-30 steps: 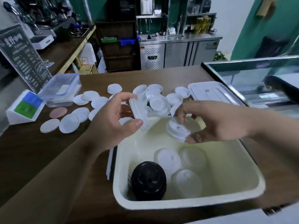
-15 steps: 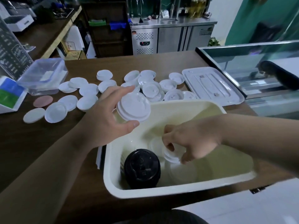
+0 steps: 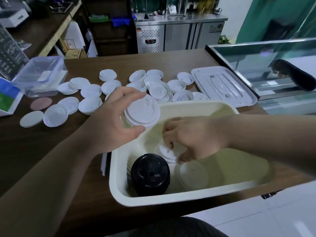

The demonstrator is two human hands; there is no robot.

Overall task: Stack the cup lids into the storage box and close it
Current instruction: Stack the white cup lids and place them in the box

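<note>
Cup lids (image 3: 142, 113), a white stack, sit gripped in my left hand (image 3: 109, 124) over the storage box (image 3: 118, 168) far corner; my right hand (image 3: 198, 139) pinches a second stack (image 3: 168, 153) down inside it.

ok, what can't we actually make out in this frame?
Head view only:
- Count of the lids in the box: the right hand gripping them covers most of them.
- Count in the held stack: the left hand covers its side.
- What the black lid sits on: hidden beneath it.
- Right side of the storage box floor: blurred.
- Text on the menu sign: cut by the left edge, too small.
</note>
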